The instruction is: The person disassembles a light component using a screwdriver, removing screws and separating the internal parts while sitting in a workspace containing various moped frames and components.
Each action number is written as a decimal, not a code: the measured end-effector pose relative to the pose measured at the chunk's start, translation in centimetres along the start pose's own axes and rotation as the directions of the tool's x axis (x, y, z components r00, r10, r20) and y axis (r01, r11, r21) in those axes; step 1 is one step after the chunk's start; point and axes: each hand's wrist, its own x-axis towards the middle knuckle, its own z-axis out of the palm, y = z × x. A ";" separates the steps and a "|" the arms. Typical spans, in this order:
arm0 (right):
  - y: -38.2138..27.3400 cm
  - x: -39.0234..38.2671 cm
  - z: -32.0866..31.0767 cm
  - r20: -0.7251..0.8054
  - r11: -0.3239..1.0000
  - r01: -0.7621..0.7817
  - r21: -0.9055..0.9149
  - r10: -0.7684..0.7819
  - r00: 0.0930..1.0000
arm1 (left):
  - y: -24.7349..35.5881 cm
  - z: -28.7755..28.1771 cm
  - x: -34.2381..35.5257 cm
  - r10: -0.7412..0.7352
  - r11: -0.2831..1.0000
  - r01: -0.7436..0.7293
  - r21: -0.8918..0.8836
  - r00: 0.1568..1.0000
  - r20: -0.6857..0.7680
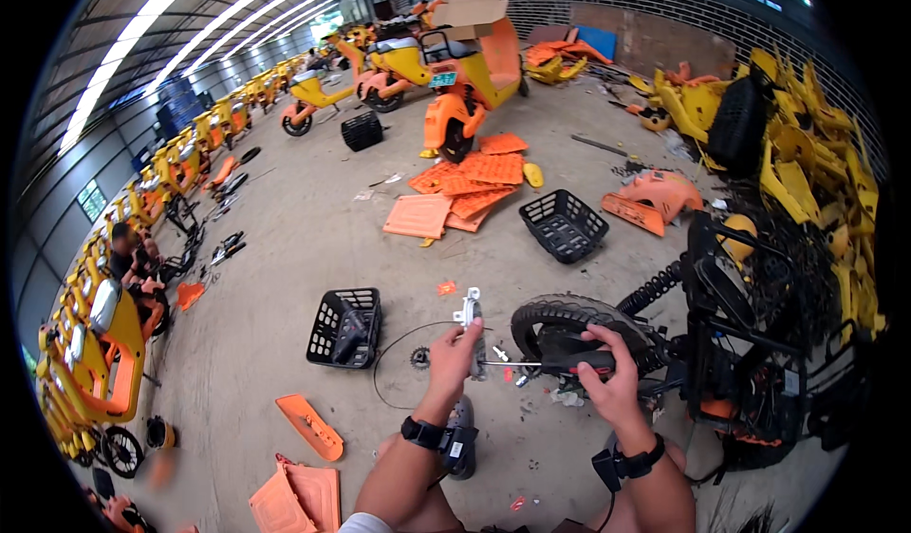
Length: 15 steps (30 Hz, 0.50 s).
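Head view: one silver metal part [468,307], pinched in left hand [455,355], poking out past its fingertips; one screwdriver [575,363], gripped in right hand [615,381], shaft pointing at left hand, tip contact unclear. Three black baskets [548,241] on floor [285,201]: one left of left hand, two farther ahead. One tyre [560,302] just beyond right hand; black frame [707,343] blocks its right side. Orange panels [479,174] well ahead of both. Green plate [442,79] on scooter [454,118] ahead; white label [456,449] at left wrist.
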 end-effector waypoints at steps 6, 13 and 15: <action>-0.5 0.1 0.8 -0.003 0.983 -0.118 0.138 0.120 0.993 | -0.2 -0.4 0.5 -0.004 1.000 0.004 -0.019 1.000 0.017; -0.7 0.4 0.2 -0.065 0.997 0.066 0.026 -0.065 0.996 | 0.0 0.3 -0.1 -0.016 0.998 0.017 -0.055 0.999 0.028; 0.2 0.0 -0.2 -0.031 0.997 0.011 0.078 -0.009 0.999 | 0.0 0.7 0.1 -0.029 0.997 0.032 -0.073 0.999 0.041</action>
